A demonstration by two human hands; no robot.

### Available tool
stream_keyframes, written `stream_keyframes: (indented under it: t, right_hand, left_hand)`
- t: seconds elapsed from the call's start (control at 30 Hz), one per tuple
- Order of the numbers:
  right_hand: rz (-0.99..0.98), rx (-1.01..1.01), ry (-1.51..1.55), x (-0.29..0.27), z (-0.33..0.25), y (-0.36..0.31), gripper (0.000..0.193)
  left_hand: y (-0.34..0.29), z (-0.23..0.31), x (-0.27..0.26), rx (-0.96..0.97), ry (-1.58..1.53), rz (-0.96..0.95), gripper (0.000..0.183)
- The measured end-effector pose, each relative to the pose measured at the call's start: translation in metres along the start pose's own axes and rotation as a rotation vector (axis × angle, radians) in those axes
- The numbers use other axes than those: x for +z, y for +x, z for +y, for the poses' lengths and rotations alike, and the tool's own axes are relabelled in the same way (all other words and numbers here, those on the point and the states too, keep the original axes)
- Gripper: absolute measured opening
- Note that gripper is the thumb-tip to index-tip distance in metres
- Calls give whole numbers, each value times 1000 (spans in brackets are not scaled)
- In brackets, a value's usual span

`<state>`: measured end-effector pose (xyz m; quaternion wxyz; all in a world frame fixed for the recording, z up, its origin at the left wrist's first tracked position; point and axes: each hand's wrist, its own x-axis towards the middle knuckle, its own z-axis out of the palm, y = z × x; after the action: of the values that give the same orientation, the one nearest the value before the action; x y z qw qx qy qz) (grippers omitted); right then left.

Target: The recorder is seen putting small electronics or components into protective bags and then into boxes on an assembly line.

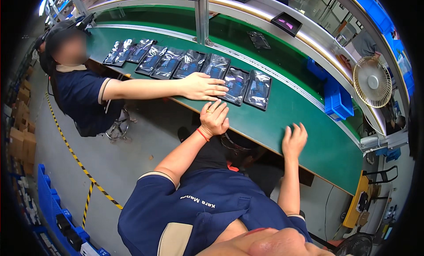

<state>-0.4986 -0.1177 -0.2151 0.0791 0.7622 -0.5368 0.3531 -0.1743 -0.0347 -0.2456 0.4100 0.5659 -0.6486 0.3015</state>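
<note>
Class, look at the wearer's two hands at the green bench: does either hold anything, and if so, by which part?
Nothing is held. The left hand rests open at the green bench edge near the co-worker's hand; the right hand lies open on the bench.

Row of flat, glossy dark bags (190, 63) with blue contents along the green surface (304, 123), one more bag (259, 40) alone farther back, two dark trays (287, 23) on the pale upper ledge, brown cartons (20, 141) far left.
</note>
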Motion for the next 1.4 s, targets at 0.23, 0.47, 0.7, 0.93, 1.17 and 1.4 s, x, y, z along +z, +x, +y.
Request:
stream_keyframes:
  t: [0.23,0.47,0.7,0.93,1.17,1.4]
  right_hand:
    - [-98,300,-207,-46,54,-27,34]
    - [-247,-83,383,80,-29,142,48]
    - [-469,-42,48,226,-101,298,88]
    - [-522,-214,-208,311,-70,345,31]
    - [-269,-341,282,300,-55,321,29]
    - [-226,-224,37,334,-59,336,20]
  left_hand:
    - [2,4,1,-35,37,-20,37]
    - [-2,0,1,-28,40,10,48]
    - [-5,1,8,-19,19,64,42]
    - [-8,2,5,-42,54,-8,42]
    - [-8,2,-1,-43,43,-27,42]
    - [-13,-2,4,-42,-4,-16,50]
